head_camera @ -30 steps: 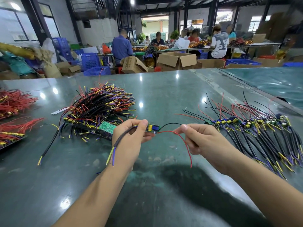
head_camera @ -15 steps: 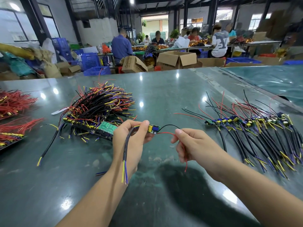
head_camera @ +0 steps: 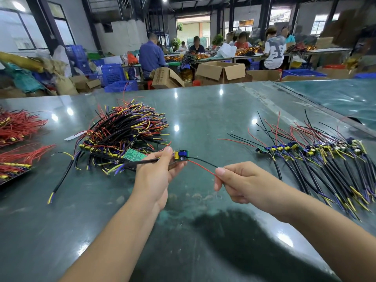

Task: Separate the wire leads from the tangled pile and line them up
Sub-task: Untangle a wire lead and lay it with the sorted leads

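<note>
Meanwhile, above the glossy dark green desk, the left hand is pinching a small green circuit board between the tangled wire pile and the lined-up row, while the right hand's fingers are pinching its thin red and black leads taut.

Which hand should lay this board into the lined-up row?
Probably the right hand: it already pinches the red and black leads and is nearer the lined-up row. The left hand grips the small board beside the tangled pile.
</note>
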### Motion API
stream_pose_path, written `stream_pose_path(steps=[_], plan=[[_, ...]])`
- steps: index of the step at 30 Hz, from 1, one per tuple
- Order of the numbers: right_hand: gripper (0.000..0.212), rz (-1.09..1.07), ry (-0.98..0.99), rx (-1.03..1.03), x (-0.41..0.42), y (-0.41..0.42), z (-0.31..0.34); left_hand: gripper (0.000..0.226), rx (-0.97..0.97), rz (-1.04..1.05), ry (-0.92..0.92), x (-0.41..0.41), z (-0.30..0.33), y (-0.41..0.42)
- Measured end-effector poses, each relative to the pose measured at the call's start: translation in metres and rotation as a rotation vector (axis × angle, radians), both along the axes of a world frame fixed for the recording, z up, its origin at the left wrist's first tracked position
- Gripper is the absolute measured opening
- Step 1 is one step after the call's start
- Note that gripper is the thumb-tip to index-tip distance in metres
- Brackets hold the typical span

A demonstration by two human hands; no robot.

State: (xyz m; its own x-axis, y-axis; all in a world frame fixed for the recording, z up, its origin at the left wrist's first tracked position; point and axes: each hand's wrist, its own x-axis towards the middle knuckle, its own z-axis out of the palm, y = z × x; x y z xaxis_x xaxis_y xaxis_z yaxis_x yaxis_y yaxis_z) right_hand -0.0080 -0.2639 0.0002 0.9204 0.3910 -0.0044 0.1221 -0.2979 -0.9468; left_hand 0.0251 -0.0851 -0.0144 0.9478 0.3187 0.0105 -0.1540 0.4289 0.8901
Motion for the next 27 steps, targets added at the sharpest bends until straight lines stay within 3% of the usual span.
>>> stream_pose_path(steps=[13,27], plan=[[0.041,0.068,0.101,-0.268,0.004,-0.022,0.004,0.018,0.114,0.115,-0.038,0.007,0.000,0.013],[0.043,0.387,0.159,-0.195,0.012,-0.040,0.001,0.020,0.118,-0.006,-0.008,0.003,0.005,0.010]])
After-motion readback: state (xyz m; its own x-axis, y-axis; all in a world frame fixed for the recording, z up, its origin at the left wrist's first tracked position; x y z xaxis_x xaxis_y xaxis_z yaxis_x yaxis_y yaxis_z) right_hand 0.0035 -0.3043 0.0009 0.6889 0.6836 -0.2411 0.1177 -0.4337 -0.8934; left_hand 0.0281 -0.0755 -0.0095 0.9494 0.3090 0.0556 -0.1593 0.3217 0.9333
